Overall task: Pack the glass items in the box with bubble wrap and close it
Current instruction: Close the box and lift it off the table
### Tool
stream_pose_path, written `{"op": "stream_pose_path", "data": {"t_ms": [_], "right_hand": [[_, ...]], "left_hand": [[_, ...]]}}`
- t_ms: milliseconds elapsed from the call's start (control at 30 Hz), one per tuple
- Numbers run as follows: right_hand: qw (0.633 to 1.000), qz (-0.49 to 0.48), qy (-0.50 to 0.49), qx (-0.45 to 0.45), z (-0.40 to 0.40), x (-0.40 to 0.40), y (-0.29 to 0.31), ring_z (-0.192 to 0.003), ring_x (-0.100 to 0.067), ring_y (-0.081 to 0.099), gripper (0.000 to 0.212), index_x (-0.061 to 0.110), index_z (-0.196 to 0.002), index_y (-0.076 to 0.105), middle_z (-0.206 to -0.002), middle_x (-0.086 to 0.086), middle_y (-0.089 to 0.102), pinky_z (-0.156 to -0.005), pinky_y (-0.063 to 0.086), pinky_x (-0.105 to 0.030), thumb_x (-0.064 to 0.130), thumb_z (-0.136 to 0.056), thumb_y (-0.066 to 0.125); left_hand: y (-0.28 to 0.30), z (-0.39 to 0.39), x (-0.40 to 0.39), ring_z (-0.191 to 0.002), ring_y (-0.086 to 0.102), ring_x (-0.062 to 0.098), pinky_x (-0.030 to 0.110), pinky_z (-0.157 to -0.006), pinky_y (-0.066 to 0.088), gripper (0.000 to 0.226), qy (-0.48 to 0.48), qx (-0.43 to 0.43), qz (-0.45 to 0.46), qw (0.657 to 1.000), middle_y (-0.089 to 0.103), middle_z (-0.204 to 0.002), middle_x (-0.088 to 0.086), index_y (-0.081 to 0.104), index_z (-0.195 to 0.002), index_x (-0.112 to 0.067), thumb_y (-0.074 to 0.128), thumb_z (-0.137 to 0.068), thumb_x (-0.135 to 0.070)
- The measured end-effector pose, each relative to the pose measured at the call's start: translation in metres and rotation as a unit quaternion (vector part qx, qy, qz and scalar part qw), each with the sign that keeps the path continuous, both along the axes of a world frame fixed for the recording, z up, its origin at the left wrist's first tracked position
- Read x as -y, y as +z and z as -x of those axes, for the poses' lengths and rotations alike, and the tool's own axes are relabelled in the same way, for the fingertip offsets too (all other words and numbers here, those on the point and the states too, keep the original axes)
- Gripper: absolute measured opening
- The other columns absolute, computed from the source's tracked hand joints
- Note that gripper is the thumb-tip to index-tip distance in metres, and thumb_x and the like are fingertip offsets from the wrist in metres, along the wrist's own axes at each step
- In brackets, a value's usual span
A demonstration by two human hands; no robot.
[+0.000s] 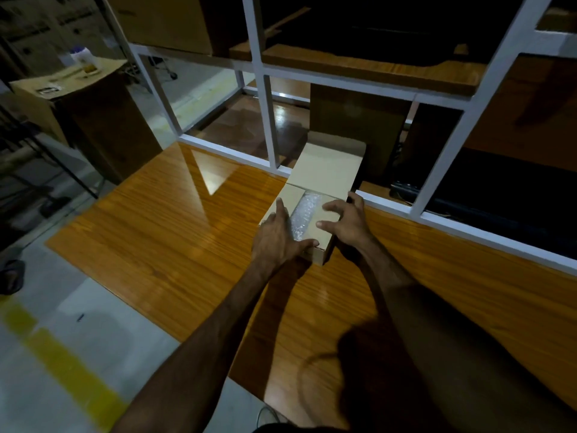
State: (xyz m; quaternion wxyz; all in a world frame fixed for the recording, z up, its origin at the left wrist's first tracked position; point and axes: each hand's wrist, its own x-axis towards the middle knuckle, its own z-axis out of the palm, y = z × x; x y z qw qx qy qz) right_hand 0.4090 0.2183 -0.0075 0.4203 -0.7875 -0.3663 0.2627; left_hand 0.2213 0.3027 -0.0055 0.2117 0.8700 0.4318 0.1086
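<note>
A small cardboard box point(324, 248) sits on the glossy wooden table point(175, 232) near its far edge. Its far lid flap point(327, 167) stands folded back against the white frame. Bubble wrap point(304, 214) shows in the gap between the two side flaps; no glass item is visible under it. My left hand point(278, 239) lies flat on the left flap, thumb hooked over the near edge. My right hand point(346, 220) rests with spread fingers on the right flap point(321, 226), pressing it down.
A white metal frame point(387, 204) runs along the table's far edge, with wooden shelves and a brown carton point(356, 120) behind it. A tall carton point(93, 120) with a bottle on top stands at the left. A yellow floor line point(62, 364) runs lower left.
</note>
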Motion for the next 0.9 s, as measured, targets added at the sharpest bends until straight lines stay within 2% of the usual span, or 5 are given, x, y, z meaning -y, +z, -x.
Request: {"op": "stream_pose_path", "data": {"t_ms": [267,433,533,800,900], "right_hand": [[0.943,-0.133,-0.169,-0.255,-0.030,-0.018,0.036,-0.131,-0.021,0.055,0.091,0.037,-0.163,0.023,-0.157,-0.003,0.051,-0.102,0.055,-0.043,0.021,-0.094,0.081],[0.916,-0.139,-0.164,-0.337,-0.041,-0.022,0.042,-0.143,-0.032,0.049,0.087,0.035,-0.165,0.021,-0.163,-0.009,0.044,-0.114,0.044,-0.056,0.046,-0.096,0.073],[0.892,-0.153,-0.160,-0.393,-0.043,-0.021,0.053,-0.135,-0.029,0.056,0.072,0.023,-0.160,0.040,-0.145,-0.007,0.058,-0.106,0.045,-0.049,0.050,-0.100,0.068],[0.959,-0.139,-0.095,-0.227,-0.024,-0.011,0.064,-0.106,-0.018,0.065,0.075,0.016,-0.127,0.073,-0.123,-0.005,0.071,-0.087,0.050,-0.033,0.077,-0.101,0.037],[0.986,-0.074,-0.077,-0.126,-0.009,-0.002,0.050,-0.120,-0.020,0.061,0.079,0.044,-0.112,0.075,-0.126,0.009,0.071,-0.112,0.038,-0.056,0.101,-0.082,0.029]], "left_hand": [[0.006,0.003,0.018,-0.137,0.056,0.040,0.054,-0.111,0.050,0.164,0.054,0.161,0.046,0.984,0.052,-0.153,0.023,-0.030,-0.160,-0.029,0.087,-0.057,-0.078],[-0.004,0.005,0.038,-0.126,0.057,0.029,0.051,-0.102,0.053,0.163,0.131,0.276,0.066,0.950,0.059,-0.135,0.013,-0.025,-0.160,-0.040,0.096,-0.053,-0.064],[-0.002,0.002,0.040,-0.136,0.049,0.032,0.041,-0.110,0.045,0.165,0.128,0.282,0.054,0.949,0.043,-0.154,0.020,-0.020,-0.164,-0.029,0.098,-0.054,-0.060],[-0.006,0.004,0.050,-0.142,0.047,0.033,0.058,-0.104,0.053,0.158,0.162,0.314,0.003,0.935,0.015,-0.166,0.007,-0.018,-0.165,-0.034,0.096,-0.059,-0.063],[-0.003,0.004,0.058,-0.141,0.048,0.026,0.051,-0.102,0.054,0.154,0.187,0.330,0.011,0.925,0.015,-0.166,0.003,-0.017,-0.164,-0.037,0.093,-0.060,-0.066]]}}
